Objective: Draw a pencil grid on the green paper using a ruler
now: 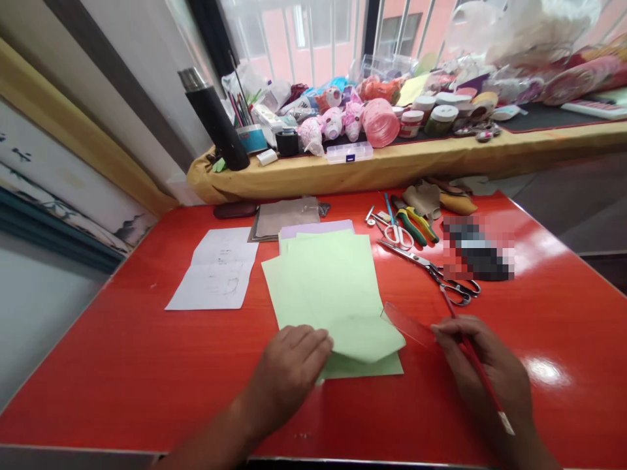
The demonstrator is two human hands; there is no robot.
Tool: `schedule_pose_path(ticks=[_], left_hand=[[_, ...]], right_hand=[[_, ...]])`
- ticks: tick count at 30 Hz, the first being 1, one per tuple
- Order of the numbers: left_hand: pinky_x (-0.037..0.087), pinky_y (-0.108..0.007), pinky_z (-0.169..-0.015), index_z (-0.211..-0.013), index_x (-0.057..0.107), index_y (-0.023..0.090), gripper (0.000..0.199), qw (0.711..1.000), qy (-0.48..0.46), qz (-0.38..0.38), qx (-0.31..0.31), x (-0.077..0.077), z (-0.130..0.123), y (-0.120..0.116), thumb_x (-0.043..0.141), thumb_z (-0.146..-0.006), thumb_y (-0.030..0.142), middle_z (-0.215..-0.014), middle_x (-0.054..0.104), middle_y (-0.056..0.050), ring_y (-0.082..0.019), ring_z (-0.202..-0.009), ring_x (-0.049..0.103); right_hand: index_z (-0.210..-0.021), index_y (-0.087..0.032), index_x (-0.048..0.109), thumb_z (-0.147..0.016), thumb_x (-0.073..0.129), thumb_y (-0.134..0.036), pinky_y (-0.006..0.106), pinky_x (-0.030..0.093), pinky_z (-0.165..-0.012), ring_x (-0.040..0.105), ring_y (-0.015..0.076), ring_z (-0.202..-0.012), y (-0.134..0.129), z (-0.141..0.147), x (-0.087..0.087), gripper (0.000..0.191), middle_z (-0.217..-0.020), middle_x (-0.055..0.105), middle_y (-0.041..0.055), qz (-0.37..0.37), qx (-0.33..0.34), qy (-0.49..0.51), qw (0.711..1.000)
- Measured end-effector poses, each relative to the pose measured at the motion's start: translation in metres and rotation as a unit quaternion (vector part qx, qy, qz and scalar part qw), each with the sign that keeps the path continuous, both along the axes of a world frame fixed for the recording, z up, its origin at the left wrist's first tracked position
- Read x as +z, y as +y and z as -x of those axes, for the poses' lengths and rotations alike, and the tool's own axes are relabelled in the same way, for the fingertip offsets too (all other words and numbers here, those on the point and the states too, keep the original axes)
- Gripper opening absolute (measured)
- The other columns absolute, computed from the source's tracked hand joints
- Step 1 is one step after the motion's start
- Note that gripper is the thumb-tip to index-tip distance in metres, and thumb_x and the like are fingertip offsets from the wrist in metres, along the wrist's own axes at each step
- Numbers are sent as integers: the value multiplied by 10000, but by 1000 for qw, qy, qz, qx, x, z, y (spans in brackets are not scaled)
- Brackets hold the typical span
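Note:
Several light green paper sheets lie loosely stacked at the middle of the red table. My left hand is closed on the near left edge of the top sheet, whose near right corner curls up off the sheet below. In my right hand a red pencil lies slanted across the fingers, its white end toward me. The same hand pinches a clear plastic ruler between thumb and finger; its far end reaches the right edge of the paper. Black-handled scissors lie just beyond that hand.
A white sheet with drawings lies left. Behind are lilac paper, grey sheets, white-handled scissors and green-yellow pliers. A blurred dark object lies right. The cluttered sill holds a black thermos and jars.

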State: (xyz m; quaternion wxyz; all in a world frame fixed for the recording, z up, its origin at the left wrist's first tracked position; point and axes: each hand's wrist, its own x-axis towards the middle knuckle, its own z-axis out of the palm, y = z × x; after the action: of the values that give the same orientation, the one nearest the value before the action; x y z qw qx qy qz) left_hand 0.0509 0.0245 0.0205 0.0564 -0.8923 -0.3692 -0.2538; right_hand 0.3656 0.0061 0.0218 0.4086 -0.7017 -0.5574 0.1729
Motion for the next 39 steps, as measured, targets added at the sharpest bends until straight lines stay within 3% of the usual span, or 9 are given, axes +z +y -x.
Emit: schedule_pose_path(ticks=[4, 8, 14, 16, 18, 21, 23, 32, 39], left_hand=[[579, -366, -749, -1138, 691, 182, 178, 998, -22, -3, 50, 15, 10, 19, 514, -1115, 192, -1038, 799, -58, -219, -880, 749], [565, -318, -700, -1147, 685, 187, 182, 996, -12, 19, 90, 31, 6, 13, 509, -1122, 227, -1008, 776, -52, -197, -827, 738], [481, -284, -498, -1090, 675, 197, 213, 988, 68, 98, 103, 18, -22, 6, 471, -1121, 251, -853, 710, -18, -179, -617, 652], [553, -305, -584, -1124, 674, 196, 203, 988, 73, 108, 82, 10, -23, 9, 495, -1117, 291, -969, 747, -53, -208, -749, 710], [625, -377, -813, -1220, 666, 189, 234, 990, 73, 107, 50, 4, -18, 11, 507, -1114, 323, -1190, 760, -96, -254, -1012, 743], [497, -508, -1168, -1423, 599, 181, 398, 989, 100, 104, -20, -3, -6, 9, 534, -1110, 419, -1551, 614, -120, -320, -1446, 560], [391, -545, -1258, -1540, 518, 178, 553, 983, 136, 111, -48, -8, 0, 6, 555, -1099, 509, -1662, 506, -113, -330, -1573, 413], [313, -521, -1281, -1596, 506, 126, 872, 982, 152, 108, 16, -40, -36, -4, 359, -1055, 794, -1699, 428, -195, -360, -1589, 390], [393, -467, -1253, -1516, 567, 114, 749, 991, 78, 109, -21, -30, -33, -1, 458, -1076, 710, -1666, 485, -181, -320, -1560, 442]], right_hand=[[-879, -289, 691, -960, 671, -432, 311, 575, -754, 743, 260, -870, 1, 1, 2, 166, -918, 766, 39, -5, 0, 3, 1000], [-870, -278, 692, -959, 679, -413, 281, 565, -704, 739, 236, -827, 2, 1, 3, 162, -907, 762, 26, -22, 13, 19, 999], [-855, -265, 684, -957, 694, -392, 267, 547, -677, 717, 216, -774, 1, 4, 5, 164, -883, 745, 17, -39, 17, 22, 999], [-861, -264, 679, -966, 689, -394, 272, 546, -675, 709, 217, -772, 0, 4, 5, 168, -888, 740, 19, -34, 8, 23, 999], [-869, -264, 677, -980, 681, -396, 276, 549, -682, 711, 220, -784, 0, 3, 3, 172, -894, 740, 21, -31, 8, 22, 999], [-887, -269, 679, -989, 681, -381, 270, 551, -677, 724, 216, -795, 2, -1, -1, 151, -896, 744, 17, -34, 33, 13, 999], [-895, -271, 676, -988, 681, -353, 267, 550, -663, 726, 210, -784, 4, -2, -4, 124, -904, 747, 17, -40, 53, 6, 998], [-853, -265, 669, -1007, 622, -266, 264, 555, -654, 731, 190, -729, 22, 4, 11, 161, -841, 746, 2, -15, 167, -11, 986], [-875, -247, 612, -1029, 551, -162, 276, 504, -660, 629, 171, -713, 66, 25, 19, 187, -805, 650, 0, -51, 243, -63, 967]])
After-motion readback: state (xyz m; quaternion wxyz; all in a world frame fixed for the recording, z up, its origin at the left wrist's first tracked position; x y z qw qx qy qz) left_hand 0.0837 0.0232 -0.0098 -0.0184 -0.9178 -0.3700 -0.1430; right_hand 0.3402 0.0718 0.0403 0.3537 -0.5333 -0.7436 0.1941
